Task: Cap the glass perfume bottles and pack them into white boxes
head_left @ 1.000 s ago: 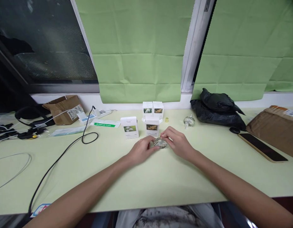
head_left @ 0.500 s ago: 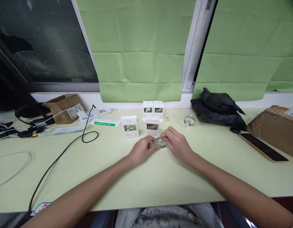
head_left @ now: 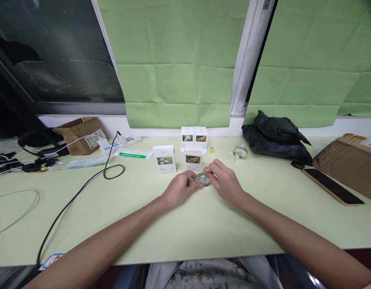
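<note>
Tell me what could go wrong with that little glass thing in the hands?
The round glass piece is pinched between the left hand and right hand, so it might slip and crack on the table. The white boxes stand just behind it; a nudge could topple them. The tiny gold cap could roll away.

Four white boxes stand on the counter (head_left: 185,233): one (head_left: 164,159) at left, one (head_left: 193,159) in the middle, and two (head_left: 187,137) (head_left: 200,137) side by side behind. Two glass bottles: one (head_left: 203,179) between the two hands (head_left: 179,188) (head_left: 224,180), one (head_left: 239,152) farther right. One gold cap (head_left: 211,150). One phone (head_left: 332,186). One black bag (head_left: 276,136). Two brown parcels (head_left: 80,134) (head_left: 349,162).
</note>
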{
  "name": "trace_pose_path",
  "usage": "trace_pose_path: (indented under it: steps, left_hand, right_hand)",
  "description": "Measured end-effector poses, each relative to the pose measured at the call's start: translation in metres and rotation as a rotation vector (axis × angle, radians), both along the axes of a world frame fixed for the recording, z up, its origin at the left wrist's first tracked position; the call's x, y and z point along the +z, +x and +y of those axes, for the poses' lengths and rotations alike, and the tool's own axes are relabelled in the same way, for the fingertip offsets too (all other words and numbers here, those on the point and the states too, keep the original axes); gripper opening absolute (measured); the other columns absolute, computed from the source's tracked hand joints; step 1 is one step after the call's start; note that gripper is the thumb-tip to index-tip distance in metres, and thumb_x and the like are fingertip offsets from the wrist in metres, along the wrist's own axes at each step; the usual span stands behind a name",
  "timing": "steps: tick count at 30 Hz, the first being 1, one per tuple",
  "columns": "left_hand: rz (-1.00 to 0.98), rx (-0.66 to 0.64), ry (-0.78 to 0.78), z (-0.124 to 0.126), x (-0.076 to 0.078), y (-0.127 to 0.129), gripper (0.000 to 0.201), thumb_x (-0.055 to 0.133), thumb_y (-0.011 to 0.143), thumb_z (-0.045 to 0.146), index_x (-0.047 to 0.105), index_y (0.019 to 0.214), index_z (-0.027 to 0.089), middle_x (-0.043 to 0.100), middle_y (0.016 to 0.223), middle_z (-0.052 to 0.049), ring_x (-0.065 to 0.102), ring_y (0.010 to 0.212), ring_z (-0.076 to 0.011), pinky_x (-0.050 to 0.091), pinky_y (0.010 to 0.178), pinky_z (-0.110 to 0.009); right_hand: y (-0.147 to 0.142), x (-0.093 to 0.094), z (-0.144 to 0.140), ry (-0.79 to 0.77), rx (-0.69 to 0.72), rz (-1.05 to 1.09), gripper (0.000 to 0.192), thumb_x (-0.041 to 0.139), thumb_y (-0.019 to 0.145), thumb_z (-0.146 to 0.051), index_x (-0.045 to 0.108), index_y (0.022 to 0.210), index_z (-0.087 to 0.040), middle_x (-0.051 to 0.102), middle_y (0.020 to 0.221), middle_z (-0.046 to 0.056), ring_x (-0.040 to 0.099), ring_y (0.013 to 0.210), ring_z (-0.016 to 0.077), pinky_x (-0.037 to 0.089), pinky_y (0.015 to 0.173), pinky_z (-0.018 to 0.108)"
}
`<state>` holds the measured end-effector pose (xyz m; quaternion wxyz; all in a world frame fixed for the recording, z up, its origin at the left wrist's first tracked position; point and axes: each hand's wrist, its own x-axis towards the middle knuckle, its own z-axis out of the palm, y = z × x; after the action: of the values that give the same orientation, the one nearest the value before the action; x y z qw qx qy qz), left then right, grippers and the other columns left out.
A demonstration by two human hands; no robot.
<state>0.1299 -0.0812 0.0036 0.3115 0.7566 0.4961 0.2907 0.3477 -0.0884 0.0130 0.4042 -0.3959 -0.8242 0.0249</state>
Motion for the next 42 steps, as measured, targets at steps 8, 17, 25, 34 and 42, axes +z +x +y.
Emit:
trace_pose_path:
  steps: [8, 17, 25, 34, 42]
  left_hand:
    - [-0.016, -0.014, 0.0, 0.001, -0.001, 0.0, 0.043, 0.072, 0.086, 0.062, 0.07, 0.099, 0.021, 0.057, 0.069, 0.002, 0.05, 0.064, -0.017, 0.033, 0.057, -0.028]
    - [-0.011, -0.032, 0.007, 0.002, -0.001, 0.0, 0.042, 0.07, 0.088, 0.06, 0.072, 0.102, 0.021, 0.063, 0.076, 0.0, 0.053, 0.068, -0.0182, 0.036, 0.059, -0.029]
    - [-0.015, -0.05, 0.03, 0.003, 0.0, -0.001, 0.041, 0.07, 0.088, 0.059, 0.073, 0.102, 0.021, 0.065, 0.08, -0.001, 0.054, 0.069, -0.0184, 0.037, 0.061, -0.03]
    - [-0.01, -0.047, 0.019, 0.003, 0.0, -0.001, 0.04, 0.069, 0.089, 0.059, 0.073, 0.104, 0.021, 0.066, 0.081, -0.001, 0.055, 0.071, -0.0189, 0.038, 0.063, -0.03]
    - [-0.021, -0.058, 0.034, 0.002, 0.002, 0.0, 0.042, 0.069, 0.089, 0.06, 0.074, 0.103, 0.021, 0.067, 0.084, -0.002, 0.054, 0.07, -0.0185, 0.039, 0.063, -0.03]
  right_hand:
    - [-0.007, 0.001, -0.005, 0.02, -0.093, 0.009, 0.017, 0.05, 0.103, -0.011, 0.056, 0.094, -0.024, 0.061, 0.095, 0.004, 0.063, 0.084, 0.0202, 0.047, 0.071, 0.031]
    - [0.006, 0.007, 0.001, 0.015, 0.037, -0.072, 0.018, 0.048, 0.102, -0.008, 0.058, 0.1, -0.024, 0.059, 0.099, 0.005, 0.062, 0.084, 0.0197, 0.047, 0.071, 0.03]
    - [0.0, 0.013, -0.001, -0.117, 0.01, 0.089, 0.019, 0.053, 0.101, -0.01, 0.056, 0.088, -0.024, 0.062, 0.093, 0.002, 0.063, 0.083, 0.0191, 0.047, 0.073, 0.031]
    - [0.003, 0.016, -0.001, -0.064, 0.014, -0.03, 0.02, 0.049, 0.1, -0.008, 0.06, 0.093, -0.024, 0.061, 0.096, 0.004, 0.061, 0.081, 0.0192, 0.046, 0.072, 0.031]
    - [0.003, 0.015, -0.001, -0.105, 0.019, 0.038, 0.019, 0.052, 0.101, -0.011, 0.058, 0.088, -0.024, 0.063, 0.095, 0.003, 0.063, 0.081, 0.0189, 0.047, 0.072, 0.031]
